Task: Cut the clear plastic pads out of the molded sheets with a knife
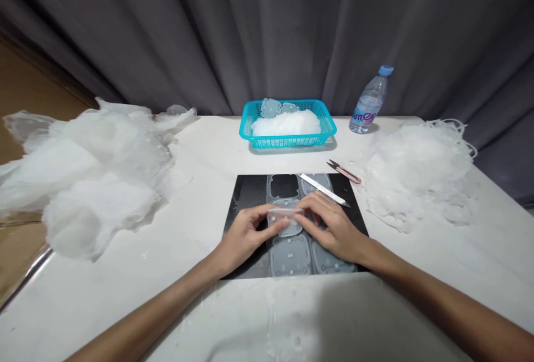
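Observation:
A clear moulded silicone sheet (292, 253) with several rounded-rectangle shapes lies on a dark cutting mat (246, 195) in the middle of the table. My left hand (244, 237) and my right hand (331, 226) meet over the sheet, fingers pinched on one small clear rectangular piece (283, 216) held just above it. A white craft knife (323, 188) lies on the mat right behind my right hand, and small snips (344, 170) lie just beyond the mat's far right corner.
A turquoise basket (287, 138) with clear pieces stands at the back centre, a water bottle (369, 103) to its right. A heap of clear plastic offcuts (417, 170) lies on the right, and a big pile of white plastic film (87, 173) on the left.

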Action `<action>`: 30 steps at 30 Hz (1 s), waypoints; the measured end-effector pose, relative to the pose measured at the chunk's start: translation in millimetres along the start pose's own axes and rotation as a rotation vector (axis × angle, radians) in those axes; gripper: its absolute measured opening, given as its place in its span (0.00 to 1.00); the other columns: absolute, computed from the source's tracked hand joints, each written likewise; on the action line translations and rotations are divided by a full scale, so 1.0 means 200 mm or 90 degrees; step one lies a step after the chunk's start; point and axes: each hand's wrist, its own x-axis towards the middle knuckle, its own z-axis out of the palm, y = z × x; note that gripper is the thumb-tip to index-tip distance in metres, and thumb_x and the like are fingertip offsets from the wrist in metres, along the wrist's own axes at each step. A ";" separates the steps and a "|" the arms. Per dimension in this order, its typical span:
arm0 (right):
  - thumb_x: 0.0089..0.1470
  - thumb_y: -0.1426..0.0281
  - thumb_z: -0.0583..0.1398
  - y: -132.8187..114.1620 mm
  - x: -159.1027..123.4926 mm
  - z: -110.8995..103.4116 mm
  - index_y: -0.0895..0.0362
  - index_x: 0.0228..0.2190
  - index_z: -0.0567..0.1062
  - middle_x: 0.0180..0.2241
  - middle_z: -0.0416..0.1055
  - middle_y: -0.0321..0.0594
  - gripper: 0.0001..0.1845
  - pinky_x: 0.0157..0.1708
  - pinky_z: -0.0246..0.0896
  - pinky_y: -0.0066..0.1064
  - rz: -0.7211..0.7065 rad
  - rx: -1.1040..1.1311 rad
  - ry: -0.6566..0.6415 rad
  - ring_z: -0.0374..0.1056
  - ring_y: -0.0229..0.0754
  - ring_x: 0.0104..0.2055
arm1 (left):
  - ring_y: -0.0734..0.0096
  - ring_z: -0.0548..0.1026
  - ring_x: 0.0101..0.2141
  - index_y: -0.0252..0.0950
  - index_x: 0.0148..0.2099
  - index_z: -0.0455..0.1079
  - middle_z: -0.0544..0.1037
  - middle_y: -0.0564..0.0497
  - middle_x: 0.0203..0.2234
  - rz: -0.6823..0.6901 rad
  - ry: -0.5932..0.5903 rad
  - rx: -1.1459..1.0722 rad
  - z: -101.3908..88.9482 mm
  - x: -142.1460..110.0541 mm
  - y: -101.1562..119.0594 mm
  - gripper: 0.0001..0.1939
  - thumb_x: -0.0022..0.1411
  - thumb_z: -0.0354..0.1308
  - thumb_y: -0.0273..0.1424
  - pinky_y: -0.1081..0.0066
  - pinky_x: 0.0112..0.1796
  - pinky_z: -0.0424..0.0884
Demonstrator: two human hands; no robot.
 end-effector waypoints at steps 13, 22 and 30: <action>0.69 0.71 0.53 -0.02 0.00 0.00 0.55 0.41 0.69 0.37 0.73 0.43 0.05 0.39 0.63 0.36 -0.059 -0.090 -0.016 0.68 0.45 0.40 | 0.61 0.78 0.41 0.38 0.47 0.82 0.84 0.48 0.40 0.040 -0.037 0.048 -0.02 -0.01 0.03 0.12 0.68 0.62 0.39 0.69 0.43 0.70; 0.70 0.72 0.53 -0.03 -0.01 0.01 0.55 0.40 0.69 0.36 0.75 0.44 0.06 0.37 0.65 0.35 -0.104 -0.160 -0.007 0.70 0.45 0.39 | 0.62 0.79 0.45 0.40 0.46 0.81 0.83 0.49 0.43 0.056 -0.036 0.043 -0.02 -0.01 0.02 0.09 0.70 0.61 0.36 0.69 0.48 0.69; 0.69 0.75 0.53 -0.02 -0.02 0.02 0.55 0.42 0.70 0.38 0.76 0.44 0.07 0.39 0.66 0.37 -0.116 -0.148 0.005 0.71 0.46 0.40 | 0.62 0.78 0.47 0.39 0.48 0.79 0.82 0.48 0.46 0.069 -0.037 0.063 -0.03 -0.01 0.01 0.10 0.72 0.58 0.35 0.68 0.50 0.69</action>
